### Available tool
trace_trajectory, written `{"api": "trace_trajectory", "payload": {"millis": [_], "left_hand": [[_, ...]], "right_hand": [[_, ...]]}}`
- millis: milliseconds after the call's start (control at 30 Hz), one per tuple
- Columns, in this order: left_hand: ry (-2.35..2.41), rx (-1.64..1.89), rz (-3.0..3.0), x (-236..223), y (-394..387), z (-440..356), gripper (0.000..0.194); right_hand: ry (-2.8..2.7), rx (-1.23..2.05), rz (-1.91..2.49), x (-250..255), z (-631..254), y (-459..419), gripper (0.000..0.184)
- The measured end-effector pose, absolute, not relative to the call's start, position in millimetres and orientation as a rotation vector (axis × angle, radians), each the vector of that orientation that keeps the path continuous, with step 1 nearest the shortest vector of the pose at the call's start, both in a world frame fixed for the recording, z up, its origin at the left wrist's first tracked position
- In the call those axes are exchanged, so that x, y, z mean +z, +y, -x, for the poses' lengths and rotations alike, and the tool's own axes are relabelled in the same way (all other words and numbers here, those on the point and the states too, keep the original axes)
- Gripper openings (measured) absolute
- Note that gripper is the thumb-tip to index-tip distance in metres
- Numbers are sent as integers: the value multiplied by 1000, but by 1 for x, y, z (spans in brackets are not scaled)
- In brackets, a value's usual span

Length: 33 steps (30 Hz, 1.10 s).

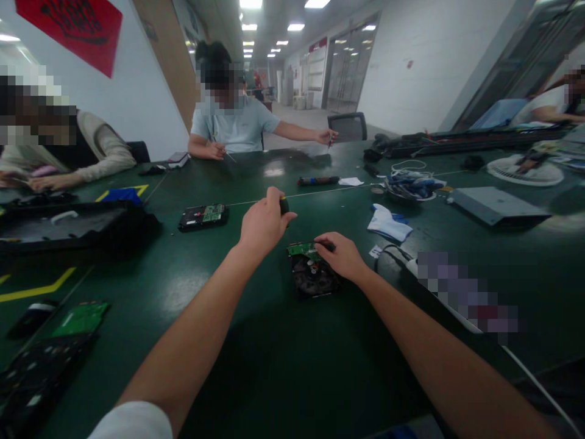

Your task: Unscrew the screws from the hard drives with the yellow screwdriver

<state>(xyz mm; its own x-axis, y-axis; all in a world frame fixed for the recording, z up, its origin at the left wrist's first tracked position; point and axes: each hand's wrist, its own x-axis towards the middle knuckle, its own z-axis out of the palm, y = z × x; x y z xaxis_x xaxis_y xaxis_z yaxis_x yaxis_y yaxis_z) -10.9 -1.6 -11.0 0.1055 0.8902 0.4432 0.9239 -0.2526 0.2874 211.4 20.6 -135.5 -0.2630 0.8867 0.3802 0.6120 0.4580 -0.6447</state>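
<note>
A hard drive (315, 281) with a green circuit board (301, 249) along its far end lies on the dark green table in front of me. My right hand (342, 255) is at its right side, fingers curled onto the far right corner of the board. To the left of the drive and raised above the table, my left hand (264, 224) is wrapped round a black and yellow handle (284, 206) that looks like a screwdriver's. The shaft and tip of this tool do not show clearly.
Another hard drive (203, 217) lies to the left, and a long circuit board assembly (50, 360) nearer. White gloves (388, 224), a power strip (445, 299) with a cable, and a grey metal case (498, 206) are to the right. Across the table a person (237, 125) holds small tools.
</note>
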Motion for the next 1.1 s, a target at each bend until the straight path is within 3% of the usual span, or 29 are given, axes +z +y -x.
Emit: {"api": "trace_trajectory", "payload": {"millis": [400, 700, 900, 1100], "left_hand": [[-1673, -811, 2374, -10, -1, 13, 41], [-1798, -886, 2407, -18, -2, 8, 48], [-1707, -914, 2413, -7, -5, 8, 35], [-1730, -873, 2431, -9, -5, 8, 39]], "right_hand": [[-1962, 491, 1253, -136, -210, 20, 15], [-1974, 503, 1251, -134, -210, 18, 16], [-1981, 491, 1252, -134, -210, 19, 14], [-1971, 494, 1255, -135, -210, 19, 15]]}}
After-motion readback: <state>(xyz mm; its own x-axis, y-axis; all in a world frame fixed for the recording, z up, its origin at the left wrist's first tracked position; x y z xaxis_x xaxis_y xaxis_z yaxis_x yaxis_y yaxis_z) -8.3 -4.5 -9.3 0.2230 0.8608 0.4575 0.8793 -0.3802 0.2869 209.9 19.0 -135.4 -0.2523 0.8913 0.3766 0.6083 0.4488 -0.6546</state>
